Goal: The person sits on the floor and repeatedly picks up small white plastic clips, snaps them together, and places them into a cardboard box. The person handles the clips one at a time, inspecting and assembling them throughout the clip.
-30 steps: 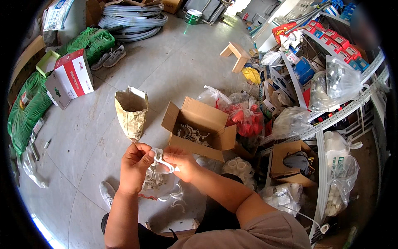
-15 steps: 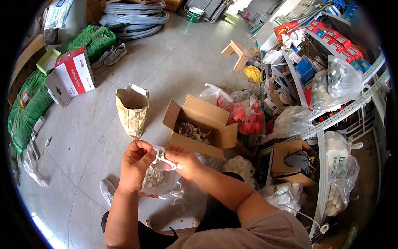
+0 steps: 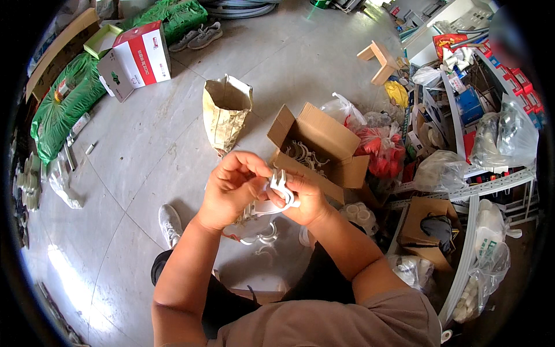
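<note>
A white plastic pipe clip [image 3: 280,188] is held up in front of me, its pronged part upward and its curved part below. My right hand [image 3: 308,199] grips it from the right, thumb on top and fingers underneath. From the left, the thumb and forefinger of my left hand [image 3: 230,188] are pinched together at the clip's edge; the other fingers are curled loosely. Below my hands, more white clips [image 3: 267,236] lie loose on the floor, beside a pile mostly hidden by my hands. An open cardboard box [image 3: 351,169] just beyond holds several similar clips [image 3: 306,155].
A crumpled tan paper bag [image 3: 226,124] stands open beyond my hands. To the right are bags of red parts [image 3: 381,151] and crowded metal shelving [image 3: 471,248]. A small wooden stool [image 3: 381,61] stands farther off. Green wrapped bundles [image 3: 63,110] and a red-white box [image 3: 141,58] lie left.
My view has swung left, so the surroundings sit farther right. The clip has been turned in my hands, its prongs now pointing up, and my left fingers have shifted along its side.
</note>
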`<action>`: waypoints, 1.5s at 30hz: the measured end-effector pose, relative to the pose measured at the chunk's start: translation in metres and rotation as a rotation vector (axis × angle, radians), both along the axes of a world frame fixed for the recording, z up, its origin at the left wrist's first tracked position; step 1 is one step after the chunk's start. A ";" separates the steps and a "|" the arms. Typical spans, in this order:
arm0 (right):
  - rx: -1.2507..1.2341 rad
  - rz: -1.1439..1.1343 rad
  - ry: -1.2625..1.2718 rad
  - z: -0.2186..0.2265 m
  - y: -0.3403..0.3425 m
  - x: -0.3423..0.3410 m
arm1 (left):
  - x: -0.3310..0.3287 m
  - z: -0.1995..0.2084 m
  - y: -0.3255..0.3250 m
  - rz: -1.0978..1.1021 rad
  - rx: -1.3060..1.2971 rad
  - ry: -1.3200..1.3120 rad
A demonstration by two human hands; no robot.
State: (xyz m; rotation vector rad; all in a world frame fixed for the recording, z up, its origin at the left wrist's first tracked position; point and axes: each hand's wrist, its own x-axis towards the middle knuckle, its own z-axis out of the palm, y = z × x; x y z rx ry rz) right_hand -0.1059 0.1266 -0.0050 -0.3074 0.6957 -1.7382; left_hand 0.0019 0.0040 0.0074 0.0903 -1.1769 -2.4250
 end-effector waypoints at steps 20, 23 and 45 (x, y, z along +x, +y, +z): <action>-0.059 -0.162 -0.373 0.006 0.008 -0.038 | -0.006 -0.009 0.004 -0.149 -0.156 -0.127; 0.050 -0.189 -0.294 0.000 0.009 -0.040 | -0.008 -0.017 0.003 -0.129 -0.186 -0.159; 0.111 -0.308 1.397 0.002 0.003 -0.021 | -0.006 -0.007 -0.002 -0.129 -0.076 -0.235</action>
